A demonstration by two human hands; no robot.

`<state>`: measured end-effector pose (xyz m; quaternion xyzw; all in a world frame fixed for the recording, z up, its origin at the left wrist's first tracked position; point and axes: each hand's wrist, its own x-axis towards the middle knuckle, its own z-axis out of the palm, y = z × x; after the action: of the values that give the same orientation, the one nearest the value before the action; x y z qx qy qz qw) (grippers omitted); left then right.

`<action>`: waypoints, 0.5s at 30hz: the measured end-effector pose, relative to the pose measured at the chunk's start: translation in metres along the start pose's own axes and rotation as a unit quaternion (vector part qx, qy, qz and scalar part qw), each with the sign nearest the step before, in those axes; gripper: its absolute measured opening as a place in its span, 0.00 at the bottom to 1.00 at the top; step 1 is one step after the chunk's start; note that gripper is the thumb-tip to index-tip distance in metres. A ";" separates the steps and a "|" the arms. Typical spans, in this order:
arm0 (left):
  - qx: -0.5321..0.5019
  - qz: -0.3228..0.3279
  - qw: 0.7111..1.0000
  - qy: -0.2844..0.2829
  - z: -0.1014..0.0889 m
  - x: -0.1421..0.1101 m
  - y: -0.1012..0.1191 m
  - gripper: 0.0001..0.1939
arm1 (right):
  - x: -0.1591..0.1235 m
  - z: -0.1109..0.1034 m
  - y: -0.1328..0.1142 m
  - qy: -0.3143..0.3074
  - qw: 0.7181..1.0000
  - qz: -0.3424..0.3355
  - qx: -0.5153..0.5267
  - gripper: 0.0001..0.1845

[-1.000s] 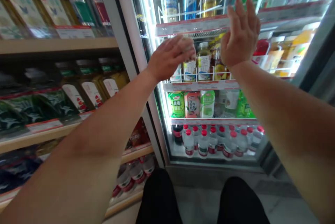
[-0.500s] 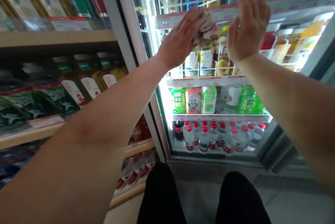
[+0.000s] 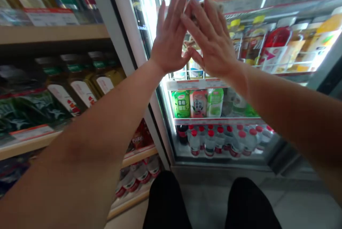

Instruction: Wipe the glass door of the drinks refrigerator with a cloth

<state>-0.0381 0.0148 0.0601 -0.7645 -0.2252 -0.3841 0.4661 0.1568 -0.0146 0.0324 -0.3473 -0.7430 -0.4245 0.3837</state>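
Note:
My left hand [image 3: 171, 38] is raised in front of the lit drinks cooler, palm forward and fingers stretched upward. Beside it, my right hand [image 3: 213, 40] lies over a crumpled, patterned cloth [image 3: 194, 20], which peeks out between and past its fingers. The two hands meet at the thumbs, and their fingertips come close or overlap. Most of the cloth is hidden behind the right hand. Bottles on the cooler's middle shelf are partly covered by both hands.
Inside the cooler stand green and pink drink packs [image 3: 198, 104], red-capped water bottles [image 3: 210, 143] and a red drink bottle [image 3: 275, 45]. Wooden shelves [image 3: 53, 33] with oil-coloured bottles [image 3: 82, 88] run along the left. My black-clad knees [image 3: 165, 200] are below.
The cloth has passed from my left hand to under my right. My right hand has moved left to meet the left one, whose fingers have straightened upward.

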 end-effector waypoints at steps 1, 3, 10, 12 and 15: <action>0.017 -0.013 1.000 0.021 0.003 -0.001 0.000 0.40 | 0.000 -0.001 0.001 0.004 1.000 0.004 -0.011 0.31; 0.050 -0.053 0.993 0.095 0.013 -0.002 -0.001 0.39 | -0.002 -0.004 0.002 0.005 1.000 0.008 -0.028 0.30; 0.101 -0.077 0.984 0.127 0.039 0.002 -0.003 0.33 | -0.041 -0.006 0.018 0.004 1.000 -0.005 0.010 0.20; 0.075 -0.095 0.989 0.080 0.034 0.001 -0.001 0.31 | -0.041 -0.009 0.028 0.017 1.000 -0.008 0.017 0.21; 0.002 -0.097 0.994 0.048 0.023 -0.001 0.004 0.31 | -0.009 -0.018 0.040 0.037 0.997 0.070 0.021 0.23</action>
<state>-0.0270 0.0332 0.0513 -0.7185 -0.2760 -0.4634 0.4391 0.2000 -0.0164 0.0453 -0.3745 -0.7108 -0.3938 0.4466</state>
